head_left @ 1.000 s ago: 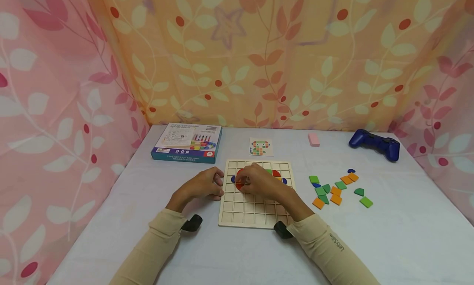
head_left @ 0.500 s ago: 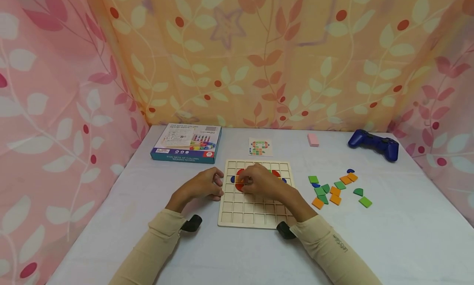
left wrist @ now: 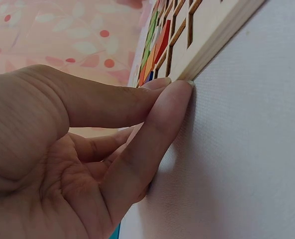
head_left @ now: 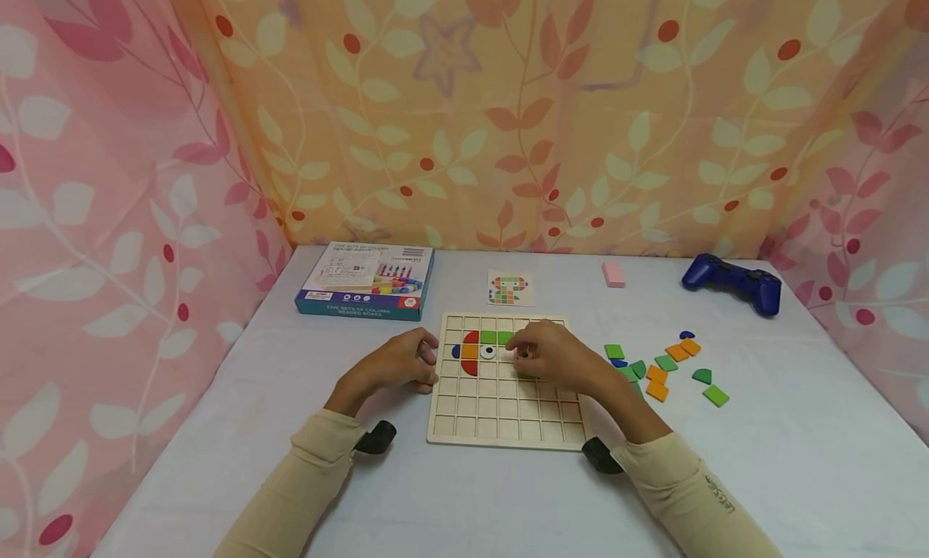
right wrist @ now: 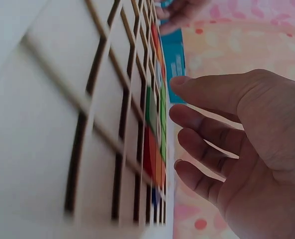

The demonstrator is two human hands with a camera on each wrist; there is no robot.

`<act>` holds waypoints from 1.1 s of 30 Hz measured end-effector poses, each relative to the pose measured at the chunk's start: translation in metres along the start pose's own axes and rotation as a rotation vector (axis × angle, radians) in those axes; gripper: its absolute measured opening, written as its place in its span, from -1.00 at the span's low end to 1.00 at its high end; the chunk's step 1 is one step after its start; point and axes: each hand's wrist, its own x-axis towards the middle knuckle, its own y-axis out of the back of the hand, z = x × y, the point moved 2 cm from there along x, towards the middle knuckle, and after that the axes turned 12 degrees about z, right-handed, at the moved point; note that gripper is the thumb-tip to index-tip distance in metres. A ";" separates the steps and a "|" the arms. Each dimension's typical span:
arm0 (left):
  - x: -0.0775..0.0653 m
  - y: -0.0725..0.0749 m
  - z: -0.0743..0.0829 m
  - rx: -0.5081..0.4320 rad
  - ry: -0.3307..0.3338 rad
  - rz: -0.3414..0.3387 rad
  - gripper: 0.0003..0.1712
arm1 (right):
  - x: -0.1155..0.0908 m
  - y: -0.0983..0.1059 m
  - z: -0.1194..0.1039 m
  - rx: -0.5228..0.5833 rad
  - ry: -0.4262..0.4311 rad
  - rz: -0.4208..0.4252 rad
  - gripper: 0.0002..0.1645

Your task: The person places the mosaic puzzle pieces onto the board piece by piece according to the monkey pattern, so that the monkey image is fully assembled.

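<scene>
A pale wooden grid board [head_left: 464, 429] lies before me with coloured tiles set in its upper rows. My left hand [head_left: 401, 360] holds the board's left edge; in the left wrist view thumb and index fingertips [left wrist: 179, 92] meet at its rim. My right hand [head_left: 555, 350] hovers over the right half of the board. In the right wrist view its fingers are loosely bent and apart, with nothing between them. Red quarter-round tiles [head_left: 470, 368], an orange square [head_left: 470, 351], green tiles [head_left: 497, 337] and an eye tile [head_left: 488, 351] show; the hand covers others.
Loose orange, green and blue tiles [head_left: 657, 374] lie right of the board. A pattern card [head_left: 511, 288] lies behind it. Farther back are a boxed toy set [head_left: 366, 280], a pink block [head_left: 614, 274] and a blue game controller [head_left: 733, 284].
My right hand has moved right across the board, uncovering the eye tile and green tiles. The right forearm now hides an orange tile. My left hand has stayed at the board's edge.
</scene>
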 end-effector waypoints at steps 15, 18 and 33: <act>-0.001 0.000 0.001 -0.001 0.012 0.004 -0.33 | -0.026 0.052 0.049 -0.043 -0.163 0.060 -0.62; -0.001 -0.001 0.001 -0.008 0.013 0.000 -0.32 | -0.029 0.059 0.057 -0.048 -0.200 0.062 -0.59; -0.001 0.000 0.002 0.002 0.009 -0.001 -0.32 | -0.046 0.086 0.101 -0.030 -0.290 0.097 -0.56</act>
